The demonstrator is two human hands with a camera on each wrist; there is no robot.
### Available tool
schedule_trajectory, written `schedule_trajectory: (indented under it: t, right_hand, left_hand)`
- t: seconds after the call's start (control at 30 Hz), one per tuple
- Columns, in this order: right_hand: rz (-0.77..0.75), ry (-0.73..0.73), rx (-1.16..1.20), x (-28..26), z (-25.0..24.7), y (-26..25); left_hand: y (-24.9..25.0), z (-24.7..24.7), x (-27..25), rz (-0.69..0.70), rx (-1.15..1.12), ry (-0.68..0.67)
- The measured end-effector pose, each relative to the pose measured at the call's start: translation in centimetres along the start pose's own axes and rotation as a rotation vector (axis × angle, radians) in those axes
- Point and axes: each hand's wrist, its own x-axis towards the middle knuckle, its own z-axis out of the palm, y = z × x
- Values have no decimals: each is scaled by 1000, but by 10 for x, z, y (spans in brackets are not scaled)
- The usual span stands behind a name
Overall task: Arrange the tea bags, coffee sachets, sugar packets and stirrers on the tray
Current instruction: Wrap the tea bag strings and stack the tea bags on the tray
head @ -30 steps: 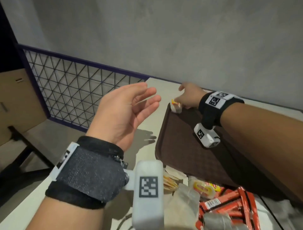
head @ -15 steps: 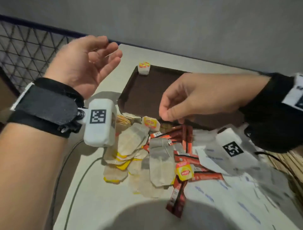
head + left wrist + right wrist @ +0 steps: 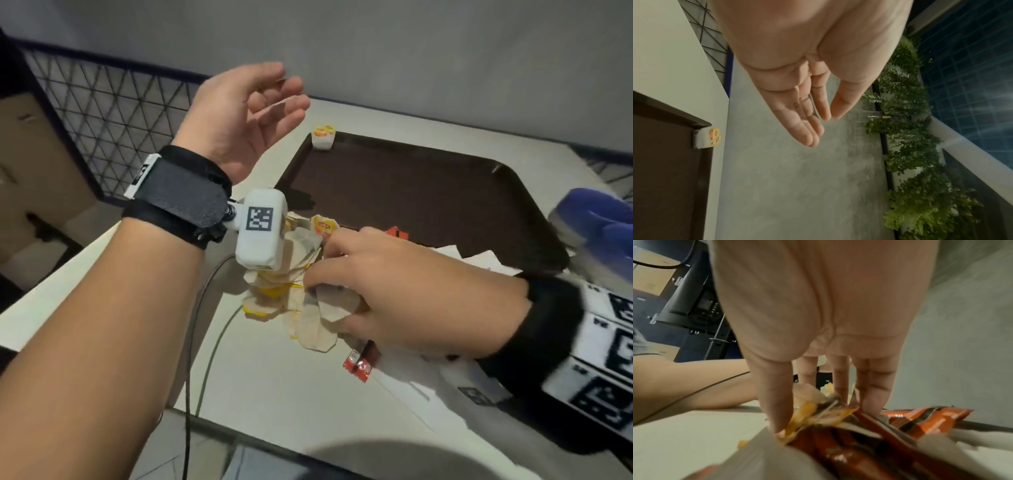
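A brown tray [image 3: 445, 192] lies on the white table, and two tagged tea bags [image 3: 323, 137] stand in its far left corner, also seen in the left wrist view as tea bags [image 3: 705, 138] by the tray [image 3: 663, 162]. My right hand [image 3: 318, 274] is down on the loose pile of tea bags [image 3: 308, 322] in front of the tray. In the right wrist view its thumb [image 3: 774, 402] and fingers pinch a tea bag [image 3: 809, 405] over red coffee sachets [image 3: 920, 418]. My left hand [image 3: 284, 102] hovers above the table's left side, open and empty, as my left hand [image 3: 824, 126] shows.
Red coffee sachets [image 3: 359, 363] and white packets [image 3: 445, 380] lie under and beside my right wrist. A blurred blue object [image 3: 596, 219] sits at the tray's right edge. A cable [image 3: 205, 308] runs over the table's left part. A wire-mesh fence [image 3: 113, 113] borders the left.
My right hand left the tea bags in the tray's far corner, came back toward me and dropped onto the pile, taking hold of a tea bag. The left hand stayed raised and open.
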Motion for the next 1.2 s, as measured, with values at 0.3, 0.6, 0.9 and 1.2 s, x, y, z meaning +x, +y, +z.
schedule_trajectory:
  t: [0.3, 0.6, 0.9, 1.2]
  right_hand:
    - [156, 124, 514, 4, -29, 34]
    - [191, 490, 1048, 6, -86, 89]
    - [164, 387, 1056, 11, -77, 98]
    - [159, 369, 1051, 9, -77, 95]
  left_hand:
    - [3, 57, -8, 52, -37, -146]
    - [-23, 53, -19, -87, 165, -284]
    - [-35, 57, -26, 12, 250, -337]
    - [-39, 56, -27, 97, 309, -319]
